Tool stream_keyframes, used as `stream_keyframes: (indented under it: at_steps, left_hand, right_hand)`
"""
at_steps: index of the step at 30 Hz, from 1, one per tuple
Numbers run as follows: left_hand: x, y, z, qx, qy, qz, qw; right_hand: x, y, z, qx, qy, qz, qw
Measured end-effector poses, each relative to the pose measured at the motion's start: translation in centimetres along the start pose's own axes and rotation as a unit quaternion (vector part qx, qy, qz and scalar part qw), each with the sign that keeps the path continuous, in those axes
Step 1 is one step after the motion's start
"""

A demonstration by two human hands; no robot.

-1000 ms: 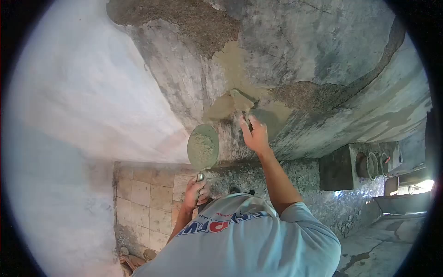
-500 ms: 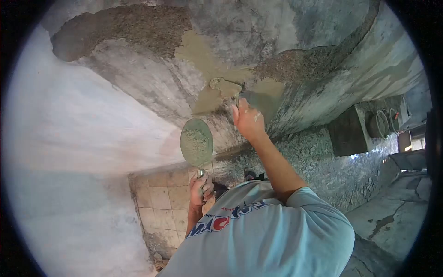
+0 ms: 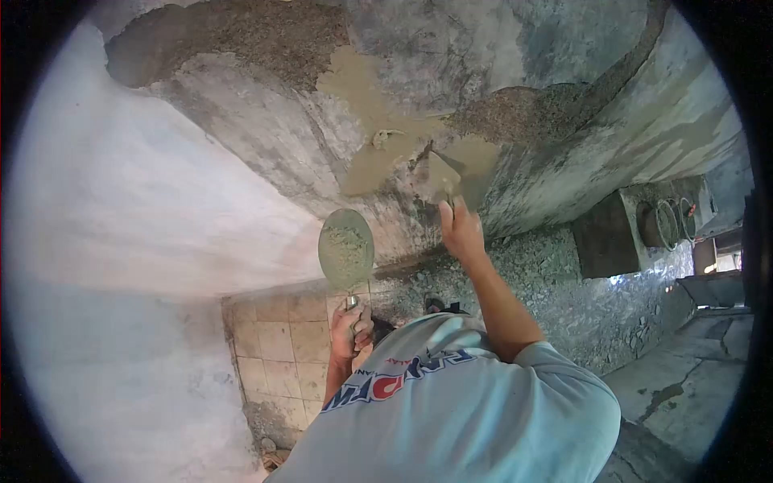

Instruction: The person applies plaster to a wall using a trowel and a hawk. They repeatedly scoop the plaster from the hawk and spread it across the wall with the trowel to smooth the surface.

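Observation:
My left hand (image 3: 351,330) is wrapped round the metal handle of an oval mortar scoop (image 3: 328,256), held out in front of my body. A heap of wet mortar (image 3: 346,245) lies on the scoop. My right hand (image 3: 464,231) grips a small pointed trowel (image 3: 442,174), its blade up against the wall, right of a smeared patch of fresh mortar (image 3: 366,165). A thicker lump of mortar (image 3: 388,137) stands out on that patch. The trowel's handle is mostly hidden by my fingers.
Rough bare areas (image 3: 241,40) show on the grey wall (image 3: 274,133). A whitish wall (image 3: 145,193) meets it on the left. Below are floor tiles (image 3: 275,340) and rubble (image 3: 555,298). To the right, a bucket (image 3: 665,225) rests on a concrete block (image 3: 605,233).
My right hand has drawn the trowel right and slightly down, off the lump on the patch. My left hand and the scoop have barely moved.

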State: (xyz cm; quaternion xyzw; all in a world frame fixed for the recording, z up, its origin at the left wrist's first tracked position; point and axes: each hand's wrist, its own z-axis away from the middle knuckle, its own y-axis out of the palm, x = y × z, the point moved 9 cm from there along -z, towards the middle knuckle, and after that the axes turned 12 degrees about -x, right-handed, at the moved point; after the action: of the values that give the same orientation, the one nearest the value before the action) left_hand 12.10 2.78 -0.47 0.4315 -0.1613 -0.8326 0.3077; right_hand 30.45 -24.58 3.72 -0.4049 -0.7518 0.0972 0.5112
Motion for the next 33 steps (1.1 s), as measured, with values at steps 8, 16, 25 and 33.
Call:
stream_keyframes:
  at_steps: [8, 16, 25, 33]
  left_hand:
    - [0.8, 0.7, -0.4, -0.003, -0.013, -0.01, 1.0]
    - [0.8, 1.8, -0.9, 0.028, -0.015, 0.005, 1.0]
    - [0.3, 1.2, -0.7, 0.011, -0.003, -0.004, 1.0]
    - [0.4, 1.5, 0.0, 0.003, 0.003, -0.026, 1.0]
  right_hand:
    - [6.4, -1.5, -1.3, 0.071, -0.104, -0.147, 0.981]
    - [7.2, -1.1, -6.6, 0.032, -0.138, -0.035, 0.989]
    - [-0.6, 0.4, -3.4, -0.049, -0.111, -0.045, 0.992]
    - [2.8, 0.4, 0.5, 0.105, -0.004, -0.128, 0.986]
